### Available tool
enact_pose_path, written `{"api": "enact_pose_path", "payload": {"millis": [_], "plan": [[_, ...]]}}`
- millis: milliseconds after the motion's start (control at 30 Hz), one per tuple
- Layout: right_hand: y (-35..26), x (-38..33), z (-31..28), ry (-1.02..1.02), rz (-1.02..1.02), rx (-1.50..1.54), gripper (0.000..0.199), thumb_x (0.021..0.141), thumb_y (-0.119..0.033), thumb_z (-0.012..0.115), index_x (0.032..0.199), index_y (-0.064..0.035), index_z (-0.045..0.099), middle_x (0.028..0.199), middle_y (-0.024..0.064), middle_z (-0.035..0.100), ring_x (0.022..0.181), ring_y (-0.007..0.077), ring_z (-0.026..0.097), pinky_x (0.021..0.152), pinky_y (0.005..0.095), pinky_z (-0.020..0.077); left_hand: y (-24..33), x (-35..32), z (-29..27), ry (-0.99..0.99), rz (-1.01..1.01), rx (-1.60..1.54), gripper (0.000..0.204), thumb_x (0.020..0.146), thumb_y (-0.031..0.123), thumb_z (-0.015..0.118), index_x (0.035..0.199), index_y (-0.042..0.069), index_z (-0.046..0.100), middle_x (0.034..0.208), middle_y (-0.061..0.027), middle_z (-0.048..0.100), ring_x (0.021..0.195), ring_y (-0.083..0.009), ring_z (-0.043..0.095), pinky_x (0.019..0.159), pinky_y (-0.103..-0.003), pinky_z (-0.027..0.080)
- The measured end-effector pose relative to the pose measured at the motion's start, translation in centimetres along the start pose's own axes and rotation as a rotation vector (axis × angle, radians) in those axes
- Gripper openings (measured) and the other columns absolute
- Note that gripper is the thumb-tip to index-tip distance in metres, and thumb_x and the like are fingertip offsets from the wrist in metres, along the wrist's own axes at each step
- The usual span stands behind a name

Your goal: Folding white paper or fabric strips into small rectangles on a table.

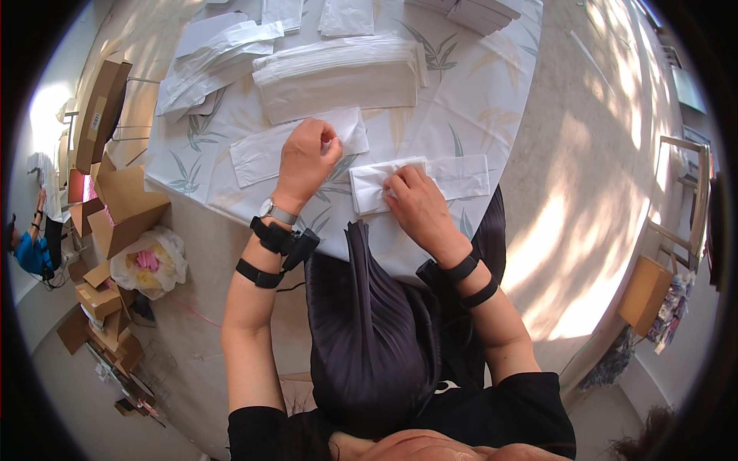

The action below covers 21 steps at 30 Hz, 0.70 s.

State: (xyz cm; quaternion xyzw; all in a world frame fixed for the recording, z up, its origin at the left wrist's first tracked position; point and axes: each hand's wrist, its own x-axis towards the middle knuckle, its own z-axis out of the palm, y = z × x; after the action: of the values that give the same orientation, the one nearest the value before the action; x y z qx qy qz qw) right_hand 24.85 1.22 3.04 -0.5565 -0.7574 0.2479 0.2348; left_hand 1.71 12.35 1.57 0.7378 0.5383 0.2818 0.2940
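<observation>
My left hand (306, 157) is closed in a pinch above a flat, thin white folded sheet (257, 157) on the table. Whatever its fingertips hold, if anything, is hidden. To its right, my right hand (421, 203) has its fingers bent together on a creased white folded sheet (369, 184), gripping it against the table. A translucent white strip (465, 175) extends from under that sheet toward the right. Just beyond my hands lies a thick stack of similar white folded sheets (338, 81). The sheets look like thin plastic or tissue; I cannot tell which.
A leaf-patterned cloth covers the table (492, 100). Loose white sheets (219, 65) are heaped at the far left, and a white box (480, 14) stands at the far right. Cardboard boxes (127, 203) and a plastic bag (150, 261) lie left. Another person (32, 253) is at the far left.
</observation>
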Motion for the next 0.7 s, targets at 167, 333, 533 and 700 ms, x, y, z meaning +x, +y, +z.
{"api": "enact_pose_path", "payload": {"millis": [167,333,533,700], "plan": [[-1.4,1.1,-0.3,0.089,-0.019,0.046,0.026,0.091,-0.004,0.077,0.116,-0.0035,0.069,0.114,0.0131,0.067,0.108,0.0349,0.065,0.092,0.0444,0.0551,-0.5,-0.6,-2.5,0.020,-0.234,-0.271,0.012,0.093,0.008,0.077,0.102,0.001,0.072,0.090,-0.0022,0.071,0.079,-0.0105,0.065,0.077,-0.027,0.054],[-4.9,4.4,-0.1,0.219,-0.006,0.304,0.029,0.092,-0.005,0.079,0.119,-0.0031,0.069,0.111,0.0151,0.068,0.105,0.0363,0.067,0.089,0.0454,0.0555,0.6,-3.2,-4.5,0.054,-0.309,-0.451,0.014,0.094,0.004,0.076,0.106,0.000,0.071,0.094,0.0009,0.071,0.083,-0.0062,0.063,0.079,-0.025,0.055],[-7.5,5.6,0.5,0.233,-0.047,0.443,0.032,0.090,-0.011,0.084,0.118,-0.0030,0.070,0.104,0.0149,0.073,0.096,0.0355,0.070,0.082,0.0447,0.0571,3.7,-6.5,-5.4,0.064,-0.334,-0.502,0.015,0.095,0.003,0.079,0.106,0.000,0.069,0.096,0.0006,0.070,0.085,-0.0066,0.065,0.080,-0.025,0.055],[-7.8,4.8,0.6,0.216,-0.036,0.388,0.027,0.091,-0.007,0.083,0.115,-0.0048,0.073,0.100,0.0103,0.076,0.087,0.0252,0.074,0.077,0.0380,0.0578,5.4,-7.7,-5.1,0.093,-0.176,-0.289,0.017,0.090,0.000,0.080,0.103,0.000,0.068,0.094,-0.0067,0.069,0.081,-0.0150,0.066,0.077,-0.030,0.055]]}}
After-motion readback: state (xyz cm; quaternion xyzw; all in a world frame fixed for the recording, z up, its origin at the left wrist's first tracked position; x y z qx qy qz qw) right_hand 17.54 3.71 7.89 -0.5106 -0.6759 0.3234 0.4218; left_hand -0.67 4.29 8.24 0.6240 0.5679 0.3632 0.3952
